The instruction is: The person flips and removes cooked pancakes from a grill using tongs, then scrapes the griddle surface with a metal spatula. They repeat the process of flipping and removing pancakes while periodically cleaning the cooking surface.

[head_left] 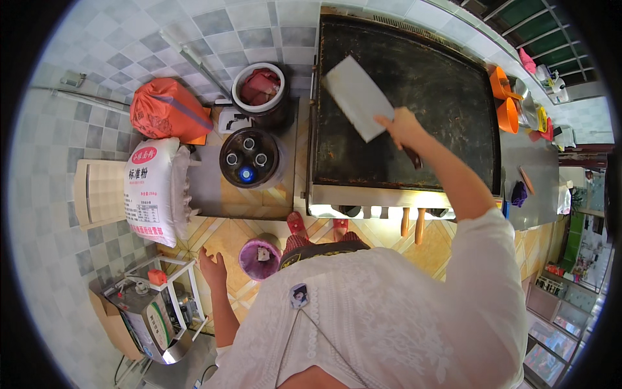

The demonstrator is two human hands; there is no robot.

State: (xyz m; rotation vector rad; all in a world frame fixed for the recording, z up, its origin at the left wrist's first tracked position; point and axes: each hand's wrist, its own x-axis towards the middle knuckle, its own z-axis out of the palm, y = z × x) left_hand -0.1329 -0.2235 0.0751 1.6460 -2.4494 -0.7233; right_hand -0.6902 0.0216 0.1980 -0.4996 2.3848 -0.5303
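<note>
My right hand (400, 128) grips a broad rectangular metal scraper (356, 97) by its dark handle (413, 157). Its blade is over the upper left part of a large black griddle (440, 84); I cannot tell whether it touches the surface. Two wooden handles (413, 223) hang at the griddle's front edge. My left hand (211, 264) hangs low at my side with fingers apart and nothing in it, left of a purple-lined bucket (249, 259) on the floor.
Left of the griddle stand a black lidded pot (234, 145), a pot with a white rim (280, 91), a red sack (165, 110) and a white sack (152, 214). A steel machine (139, 318) is at lower left. Orange containers (507, 113) sit on a steel counter (534, 155) at right.
</note>
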